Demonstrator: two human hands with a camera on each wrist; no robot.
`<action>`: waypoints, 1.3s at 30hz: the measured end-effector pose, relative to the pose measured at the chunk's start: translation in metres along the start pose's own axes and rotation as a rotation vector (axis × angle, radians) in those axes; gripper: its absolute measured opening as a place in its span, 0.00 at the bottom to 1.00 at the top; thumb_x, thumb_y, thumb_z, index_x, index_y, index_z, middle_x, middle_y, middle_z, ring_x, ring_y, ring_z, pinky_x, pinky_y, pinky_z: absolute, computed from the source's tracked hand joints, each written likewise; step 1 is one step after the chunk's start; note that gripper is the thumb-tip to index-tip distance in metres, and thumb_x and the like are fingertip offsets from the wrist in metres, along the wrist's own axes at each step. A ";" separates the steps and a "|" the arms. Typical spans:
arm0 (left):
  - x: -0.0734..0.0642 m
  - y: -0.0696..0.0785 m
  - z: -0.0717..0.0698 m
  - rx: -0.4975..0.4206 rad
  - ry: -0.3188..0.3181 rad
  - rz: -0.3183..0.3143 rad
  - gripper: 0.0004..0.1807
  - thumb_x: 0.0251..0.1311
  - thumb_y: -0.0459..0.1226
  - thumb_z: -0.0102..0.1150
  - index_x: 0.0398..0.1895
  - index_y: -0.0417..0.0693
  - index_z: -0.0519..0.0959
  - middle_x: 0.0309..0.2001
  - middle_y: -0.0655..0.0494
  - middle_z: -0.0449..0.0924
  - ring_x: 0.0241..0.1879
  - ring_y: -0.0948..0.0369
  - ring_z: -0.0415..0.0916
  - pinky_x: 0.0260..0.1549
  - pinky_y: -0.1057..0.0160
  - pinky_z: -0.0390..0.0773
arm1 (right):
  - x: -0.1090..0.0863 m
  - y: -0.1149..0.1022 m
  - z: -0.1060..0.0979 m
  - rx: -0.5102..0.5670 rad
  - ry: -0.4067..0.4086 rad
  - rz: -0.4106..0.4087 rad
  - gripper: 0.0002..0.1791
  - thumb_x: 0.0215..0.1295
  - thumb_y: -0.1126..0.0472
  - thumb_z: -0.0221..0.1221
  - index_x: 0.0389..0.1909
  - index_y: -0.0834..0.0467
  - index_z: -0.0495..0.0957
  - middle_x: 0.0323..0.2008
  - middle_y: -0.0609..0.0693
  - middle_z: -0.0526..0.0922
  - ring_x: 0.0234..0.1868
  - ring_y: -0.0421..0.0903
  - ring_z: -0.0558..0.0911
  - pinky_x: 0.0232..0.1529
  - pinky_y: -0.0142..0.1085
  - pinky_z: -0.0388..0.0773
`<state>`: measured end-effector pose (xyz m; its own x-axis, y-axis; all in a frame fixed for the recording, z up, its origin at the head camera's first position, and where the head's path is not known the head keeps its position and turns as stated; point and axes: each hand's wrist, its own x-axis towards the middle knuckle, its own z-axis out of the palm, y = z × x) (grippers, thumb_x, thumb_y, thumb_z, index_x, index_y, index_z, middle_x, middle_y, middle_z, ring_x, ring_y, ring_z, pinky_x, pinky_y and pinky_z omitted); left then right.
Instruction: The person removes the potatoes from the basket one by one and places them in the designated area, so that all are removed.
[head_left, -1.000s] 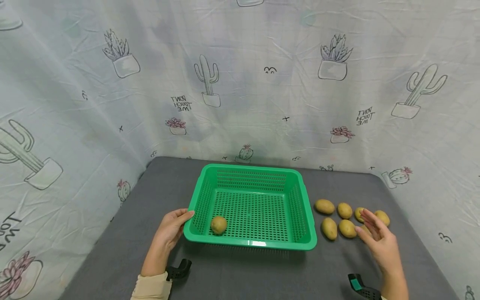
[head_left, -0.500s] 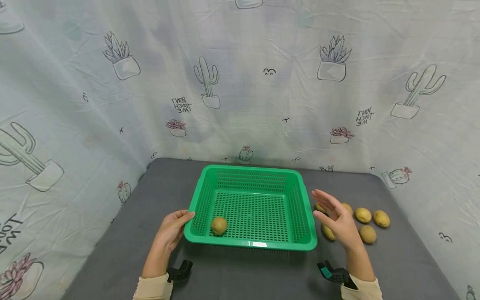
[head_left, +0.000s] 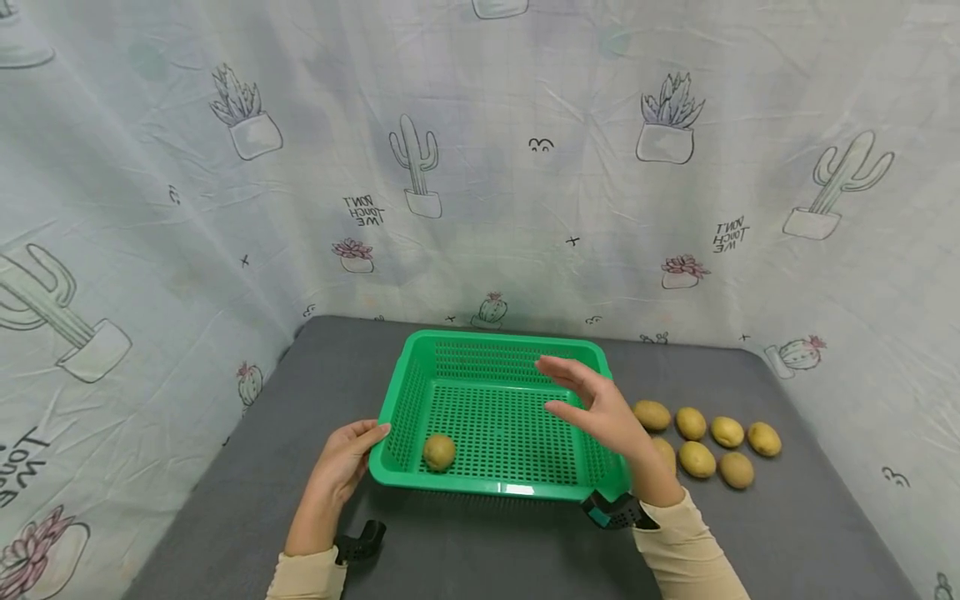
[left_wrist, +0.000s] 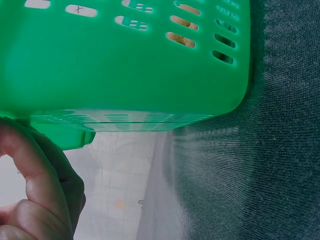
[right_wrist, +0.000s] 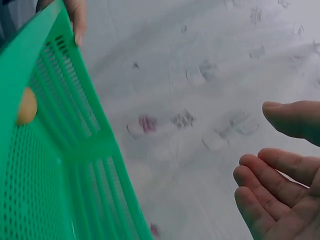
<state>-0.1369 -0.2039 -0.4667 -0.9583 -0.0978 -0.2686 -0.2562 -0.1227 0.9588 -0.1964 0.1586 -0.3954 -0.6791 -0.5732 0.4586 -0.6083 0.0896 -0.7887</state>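
Note:
A green plastic basket (head_left: 498, 488) with slotted walls sits on the grey table. One yellow-brown potato (head_left: 438, 452) lies inside it, at the near left corner. My left hand (head_left: 341, 467) grips the basket's left rim, thumb on top. In the left wrist view, curled fingers (left_wrist: 45, 190) show beside the outer wall. My right hand (head_left: 603, 417) hovers over the right part of the basket, thumb and fingers apart, holding nothing. The right wrist view shows its palm bare and its fingers (right_wrist: 270, 195) loosely bent.
Several more potatoes (head_left: 697, 459) lie in two rows on the table (head_left: 480, 550), right of the basket. Some are partly behind the right forearm. A curtain (head_left: 480, 167) with cactus drawings hangs behind the table and along its sides.
My right hand has moved left, from above the potatoes to over the basket, with nothing in it. The left hand, the basket and the potato inside have stayed in place.

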 end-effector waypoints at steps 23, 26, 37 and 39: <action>0.001 -0.004 0.001 0.012 -0.027 0.003 0.18 0.66 0.36 0.54 0.52 0.29 0.70 0.25 0.59 0.77 0.21 0.68 0.73 0.24 0.69 0.75 | 0.104 0.026 0.050 0.195 -0.256 0.176 0.28 0.66 0.61 0.59 0.66 0.59 0.66 0.63 0.59 0.70 0.65 0.53 0.69 0.66 0.47 0.63; 0.000 -0.004 0.000 0.014 -0.014 0.001 0.17 0.65 0.36 0.55 0.49 0.30 0.71 0.25 0.60 0.76 0.21 0.68 0.73 0.24 0.69 0.75 | 0.109 0.031 0.057 0.244 -0.288 0.186 0.28 0.66 0.63 0.58 0.66 0.62 0.64 0.64 0.62 0.69 0.65 0.54 0.69 0.67 0.49 0.61; -0.002 -0.001 -0.003 0.001 -0.029 0.019 0.14 0.66 0.36 0.54 0.47 0.31 0.72 0.25 0.59 0.78 0.20 0.68 0.74 0.23 0.70 0.75 | 0.116 0.053 0.080 0.246 -0.473 0.225 0.29 0.65 0.66 0.58 0.67 0.64 0.63 0.66 0.61 0.67 0.68 0.54 0.66 0.67 0.47 0.61; -0.002 0.000 -0.003 0.009 -0.031 0.018 0.15 0.67 0.36 0.54 0.48 0.30 0.72 0.26 0.59 0.78 0.21 0.68 0.74 0.23 0.69 0.75 | 0.115 0.058 0.085 0.229 -0.526 0.247 0.30 0.65 0.65 0.59 0.67 0.64 0.62 0.66 0.60 0.67 0.68 0.53 0.66 0.68 0.48 0.60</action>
<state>-0.1340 -0.2070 -0.4668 -0.9662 -0.0690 -0.2484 -0.2399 -0.1120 0.9643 -0.2748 0.0285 -0.4234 -0.4597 -0.8874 0.0346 -0.3164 0.1273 -0.9401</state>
